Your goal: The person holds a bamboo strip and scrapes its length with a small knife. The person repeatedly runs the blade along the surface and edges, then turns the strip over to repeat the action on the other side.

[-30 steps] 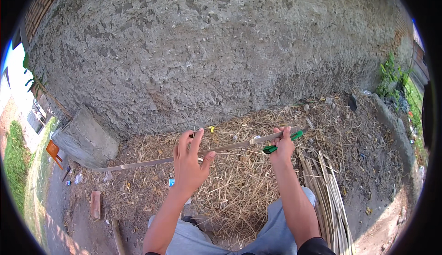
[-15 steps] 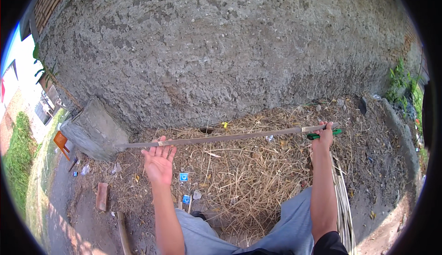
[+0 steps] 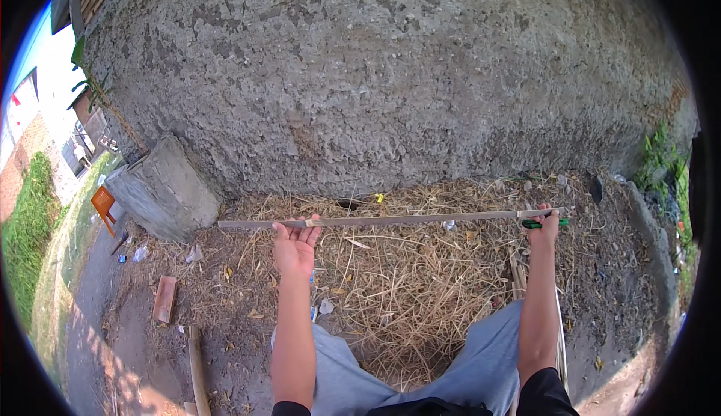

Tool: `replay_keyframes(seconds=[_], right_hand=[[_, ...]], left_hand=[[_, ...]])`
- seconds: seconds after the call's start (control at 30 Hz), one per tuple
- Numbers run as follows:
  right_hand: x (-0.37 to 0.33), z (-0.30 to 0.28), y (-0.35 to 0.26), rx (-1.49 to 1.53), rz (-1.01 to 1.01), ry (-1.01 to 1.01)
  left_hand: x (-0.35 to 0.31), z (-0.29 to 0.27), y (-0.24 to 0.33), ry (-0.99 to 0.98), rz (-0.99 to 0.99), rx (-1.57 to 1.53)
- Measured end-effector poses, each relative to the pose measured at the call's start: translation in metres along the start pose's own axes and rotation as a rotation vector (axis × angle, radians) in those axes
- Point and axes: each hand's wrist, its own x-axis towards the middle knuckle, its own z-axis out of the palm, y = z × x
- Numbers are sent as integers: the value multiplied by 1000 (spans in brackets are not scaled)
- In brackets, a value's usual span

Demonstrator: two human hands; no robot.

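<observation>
A long, thin bamboo strip stretches level across the view, with pale bands near each end. My right hand is closed around its right end. A green-handled tool is in that same hand; its kind cannot be made out. Toward the strip's left end, my left hand is turned palm up, its fingers stretched out and touching the strip without closing round it. Below the strip, a pile of dry, straw-like shavings covers the ground between my knees.
A rough grey wall rises ahead, with a concrete block at its left. An orange plastic chair stands beyond that. On the left ground lie a brick and a wooden stick. A low concrete kerb runs at the right.
In the picture, both hands and the surroundings have shifted right. The left hand has moved inward along the strip, away from its left tip, and its fingers are slightly more bent. The right grip is unchanged.
</observation>
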Motion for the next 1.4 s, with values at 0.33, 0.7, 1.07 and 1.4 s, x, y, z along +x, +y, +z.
replay_keyframes(seconds=[0.33,0.7,1.07,1.4], right_hand=[[43,-23,15,-100,94,98],[35,-26,18,-367,121,150],[20,-14,16,-389,76,180],[20,-12,15,-368,119,36]], left_hand=[[6,-13,2,77,-82,99],[3,-18,5,152,-114,110],[4,-21,6,215,-50,143],[2,-15,11,266,-61,113]])
